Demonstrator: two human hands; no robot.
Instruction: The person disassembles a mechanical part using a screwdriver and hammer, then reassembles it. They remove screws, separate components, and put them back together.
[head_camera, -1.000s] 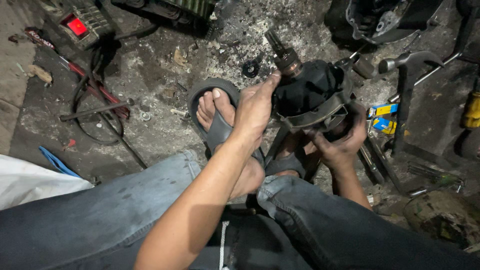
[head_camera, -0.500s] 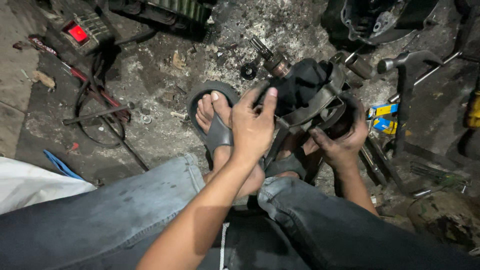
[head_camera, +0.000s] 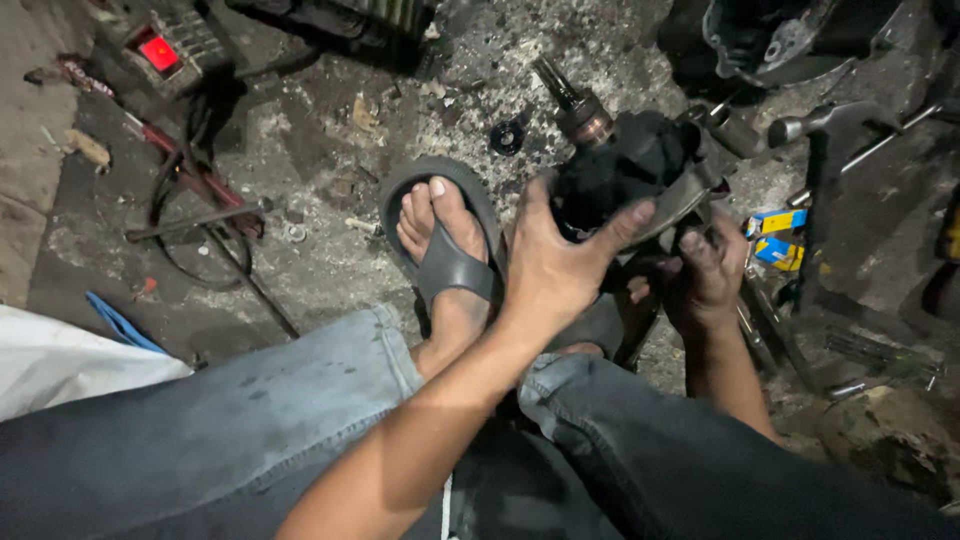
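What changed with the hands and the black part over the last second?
The left hand closed round the black motor part, thumb now across its front, and the part's metal shaft tipped further toward the upper left. The right hand stayed gripping underneath. The sandalled foot did not move.

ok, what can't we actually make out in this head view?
- Underside of the black motor part: hidden by the left hand and right hand.
- Right hand's fingers: tucked under the part, so the grip is unclear.
- Dark housing: cut off by the top edge.
- Yellow-blue packet: too small to identify.
- Right foot: covered by hands and part.
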